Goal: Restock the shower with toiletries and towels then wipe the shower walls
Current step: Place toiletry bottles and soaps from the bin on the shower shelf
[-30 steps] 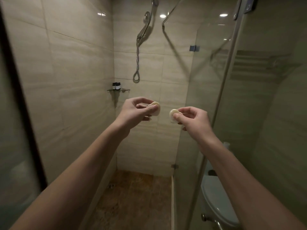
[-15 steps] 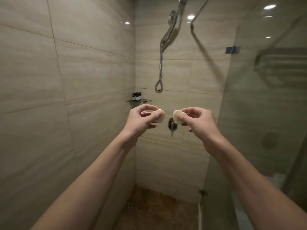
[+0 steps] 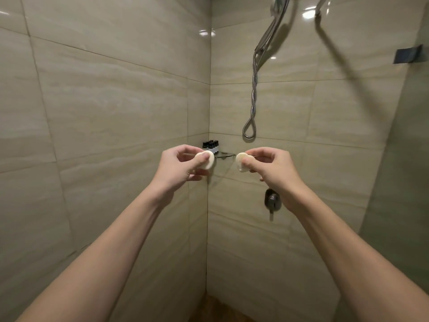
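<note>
My left hand (image 3: 180,167) pinches the left soap (image 3: 206,161), my right hand (image 3: 275,169) the right soap (image 3: 241,161), thumbs on their faces: light, hard, probably slick.

Ahead of me, in the corner of the shower, a small shelf (image 3: 224,155) is fixed to the tiles. A cluster of little dark bottles (image 3: 211,145) stands upright on it, packed close together at the back.

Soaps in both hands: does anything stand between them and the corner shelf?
Nothing visible does. The left hand pinches the left soap, the right hand the right soap, both in front of the shelf. The bottles stand at its back corner, behind the left soap.
</note>
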A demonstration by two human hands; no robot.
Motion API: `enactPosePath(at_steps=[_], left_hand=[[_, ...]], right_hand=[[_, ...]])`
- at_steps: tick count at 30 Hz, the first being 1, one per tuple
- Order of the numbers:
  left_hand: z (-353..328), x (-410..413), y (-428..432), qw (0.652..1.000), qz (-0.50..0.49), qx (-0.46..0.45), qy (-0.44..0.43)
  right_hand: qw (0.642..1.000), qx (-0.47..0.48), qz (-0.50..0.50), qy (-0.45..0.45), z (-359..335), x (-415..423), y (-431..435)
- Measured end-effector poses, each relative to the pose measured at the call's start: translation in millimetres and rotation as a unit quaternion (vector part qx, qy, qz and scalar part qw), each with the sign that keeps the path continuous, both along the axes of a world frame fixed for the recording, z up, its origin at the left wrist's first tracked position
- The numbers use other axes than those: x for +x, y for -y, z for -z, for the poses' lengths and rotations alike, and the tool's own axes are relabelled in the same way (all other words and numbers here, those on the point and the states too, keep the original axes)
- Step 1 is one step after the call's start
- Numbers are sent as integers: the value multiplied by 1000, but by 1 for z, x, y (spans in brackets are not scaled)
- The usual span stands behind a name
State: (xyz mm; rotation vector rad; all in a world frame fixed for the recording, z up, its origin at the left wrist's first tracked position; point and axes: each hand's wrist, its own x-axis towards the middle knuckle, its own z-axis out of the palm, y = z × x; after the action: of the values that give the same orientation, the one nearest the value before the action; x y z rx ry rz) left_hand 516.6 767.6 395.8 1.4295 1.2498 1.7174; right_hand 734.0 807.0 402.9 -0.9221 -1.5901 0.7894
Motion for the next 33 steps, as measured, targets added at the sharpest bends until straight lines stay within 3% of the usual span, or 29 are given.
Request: enactPosePath(at_steps=[7,16,26,33], left_hand=[[-2,-6,-141,999,-12,-34,-3],[-10,-21,-264,995,-6,-60,-80],[2,-76,-437,979,-1,-59,-193],[2,-102,-562,939,22,-50,-341]], right_hand=[[1000,-14,0,9,-11,11,-154],[1000,-28,-1,-7,-3,1,-284],[998,-32,41,27,16,-45,-433],[994,-49,88,39,34,-91,-529]])
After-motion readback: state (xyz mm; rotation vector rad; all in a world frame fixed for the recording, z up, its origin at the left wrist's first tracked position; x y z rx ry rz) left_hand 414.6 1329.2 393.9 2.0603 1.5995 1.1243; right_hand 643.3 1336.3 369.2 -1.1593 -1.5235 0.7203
